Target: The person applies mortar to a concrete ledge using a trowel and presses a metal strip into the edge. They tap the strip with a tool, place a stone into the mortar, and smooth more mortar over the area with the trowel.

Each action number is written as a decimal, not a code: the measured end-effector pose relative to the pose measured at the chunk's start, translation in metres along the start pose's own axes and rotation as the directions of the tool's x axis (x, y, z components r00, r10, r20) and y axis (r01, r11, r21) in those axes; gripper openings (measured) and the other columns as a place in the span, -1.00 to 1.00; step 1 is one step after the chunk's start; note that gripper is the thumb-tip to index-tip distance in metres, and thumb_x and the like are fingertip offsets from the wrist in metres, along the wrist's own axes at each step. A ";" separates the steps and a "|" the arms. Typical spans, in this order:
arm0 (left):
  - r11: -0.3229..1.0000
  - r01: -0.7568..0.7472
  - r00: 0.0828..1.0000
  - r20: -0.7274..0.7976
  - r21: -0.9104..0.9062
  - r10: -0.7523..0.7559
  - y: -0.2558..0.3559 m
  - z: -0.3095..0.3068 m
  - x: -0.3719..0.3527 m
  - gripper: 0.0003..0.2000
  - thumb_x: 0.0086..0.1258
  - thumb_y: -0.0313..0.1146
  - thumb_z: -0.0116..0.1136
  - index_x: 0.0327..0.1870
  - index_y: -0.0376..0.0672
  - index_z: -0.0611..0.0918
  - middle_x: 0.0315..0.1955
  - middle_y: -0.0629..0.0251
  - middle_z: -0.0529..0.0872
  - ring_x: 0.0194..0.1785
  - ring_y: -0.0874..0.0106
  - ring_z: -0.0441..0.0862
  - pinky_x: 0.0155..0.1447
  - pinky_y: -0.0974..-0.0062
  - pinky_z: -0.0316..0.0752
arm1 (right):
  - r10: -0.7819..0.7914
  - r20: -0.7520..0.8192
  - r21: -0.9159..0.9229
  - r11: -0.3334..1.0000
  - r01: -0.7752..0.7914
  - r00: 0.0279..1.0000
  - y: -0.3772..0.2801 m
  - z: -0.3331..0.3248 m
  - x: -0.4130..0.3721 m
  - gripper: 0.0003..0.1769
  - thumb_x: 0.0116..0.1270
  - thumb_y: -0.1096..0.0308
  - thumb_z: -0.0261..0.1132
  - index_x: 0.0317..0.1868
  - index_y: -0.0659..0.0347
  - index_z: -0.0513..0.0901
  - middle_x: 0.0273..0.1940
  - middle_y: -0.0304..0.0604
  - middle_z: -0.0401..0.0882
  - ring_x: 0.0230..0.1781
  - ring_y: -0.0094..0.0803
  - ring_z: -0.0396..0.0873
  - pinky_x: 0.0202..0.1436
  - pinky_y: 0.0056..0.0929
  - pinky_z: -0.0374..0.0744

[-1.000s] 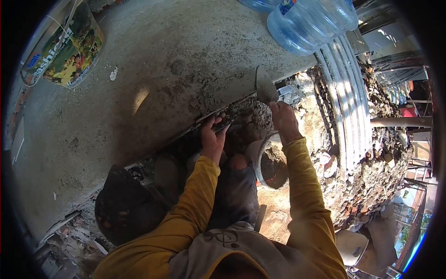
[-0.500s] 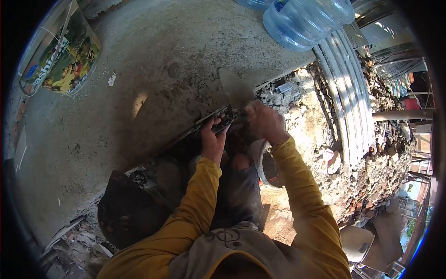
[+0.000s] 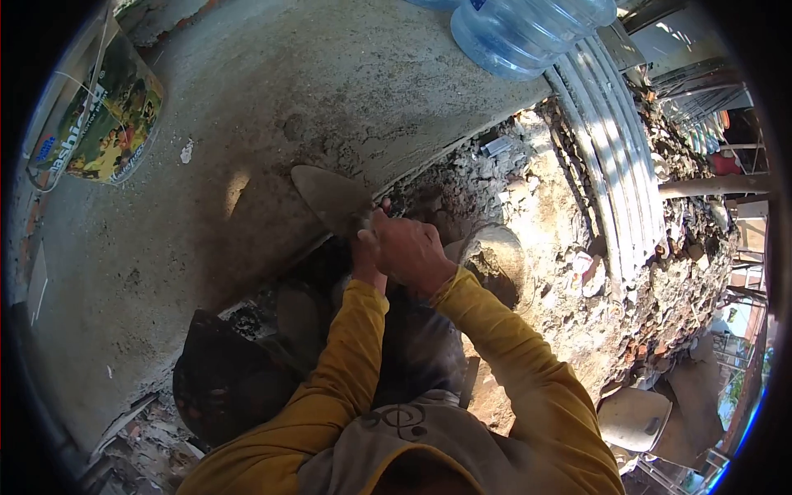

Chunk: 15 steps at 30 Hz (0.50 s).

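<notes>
A pointed trowel [image 3: 330, 196] is gripped by my right hand [image 3: 417, 252], its broad blade reaching up and left over the concrete slab [image 3: 272, 107]. My left hand [image 3: 367, 260] is just beneath and left of the right one, largely covered by it. Its fingers are curled, with a fingertip showing past the trowel. What the left hand holds is hidden; earlier a dark, dirt-coated piece showed in it. Both hands are at the slab's edge, above my knees.
A printed plastic bucket [image 3: 115, 124] stands at upper left. Large blue water bottles [image 3: 528, 37] rest on the slab at the top. Corrugated sheets [image 3: 610, 165] and rubble [image 3: 660, 322] lie to the right. A dark rounded object [image 3: 219, 371] is at lower left.
My right hand has moved left and down over my left hand, carrying the trowel with it. The dark piece in my left hand is now covered. The view has shifted slightly.
</notes>
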<state>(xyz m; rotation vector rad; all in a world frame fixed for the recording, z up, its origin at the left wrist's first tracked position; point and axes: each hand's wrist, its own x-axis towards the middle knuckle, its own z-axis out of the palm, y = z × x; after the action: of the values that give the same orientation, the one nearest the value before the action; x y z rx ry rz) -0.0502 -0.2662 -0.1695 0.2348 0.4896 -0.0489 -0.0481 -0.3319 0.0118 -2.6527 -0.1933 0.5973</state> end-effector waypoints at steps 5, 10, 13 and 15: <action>0.992 0.058 0.990 -0.119 -0.113 -0.072 0.009 0.013 0.005 -0.93 0.49 -0.43 0.08 -0.16 -0.18 0.60 -0.25 0.24 0.64 0.08 0.16 0.66 0.33 -0.19 0.45 | 0.114 -0.324 -0.065 0.988 -0.142 0.939 0.064 -0.028 0.008 -0.60 0.50 0.00 0.12 -0.08 0.21 0.54 -0.30 0.22 0.69 -0.21 0.25 0.67 -0.12 0.19 0.56; 0.994 0.052 0.984 -0.167 -0.098 -0.068 0.011 0.023 0.001 -0.94 0.48 -0.47 0.06 -0.21 -0.18 0.59 -0.28 0.30 0.63 0.06 0.17 0.68 0.33 -0.21 0.44 | 0.455 -0.495 0.096 0.875 -0.474 0.740 0.185 -0.072 -0.016 -0.55 0.50 -0.01 0.10 -0.17 0.27 0.60 -0.21 0.24 0.68 -0.15 0.28 0.63 -0.05 0.12 0.53; 0.993 0.048 0.983 -0.171 -0.104 -0.066 0.010 0.023 0.001 -0.93 0.47 -0.49 0.06 -0.23 -0.19 0.60 -0.27 0.31 0.64 0.06 0.17 0.69 0.32 -0.21 0.44 | 0.500 -0.364 0.596 0.773 -0.216 0.785 0.171 -0.065 -0.069 -0.57 0.53 0.07 0.12 -0.37 0.27 0.52 -0.62 -0.09 0.44 -0.69 -0.32 0.42 -0.53 -0.33 0.44; 0.993 0.040 0.983 -0.174 -0.111 -0.059 0.012 0.023 0.000 -0.93 0.46 -0.49 0.05 -0.24 -0.19 0.59 -0.26 0.30 0.65 0.07 0.17 0.69 0.32 -0.21 0.46 | 0.544 -0.371 0.707 0.691 -0.151 0.753 0.162 -0.047 -0.091 -0.60 0.55 0.13 0.11 -0.42 0.23 0.47 -0.65 -0.30 0.33 -0.75 -0.59 0.26 -0.66 -0.49 0.30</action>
<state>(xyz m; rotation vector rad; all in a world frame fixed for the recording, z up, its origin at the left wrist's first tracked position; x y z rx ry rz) -0.0384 -0.2602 -0.1469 0.1214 0.6736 -0.0505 -0.1022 -0.5152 0.0164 -2.0419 0.6374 -0.0599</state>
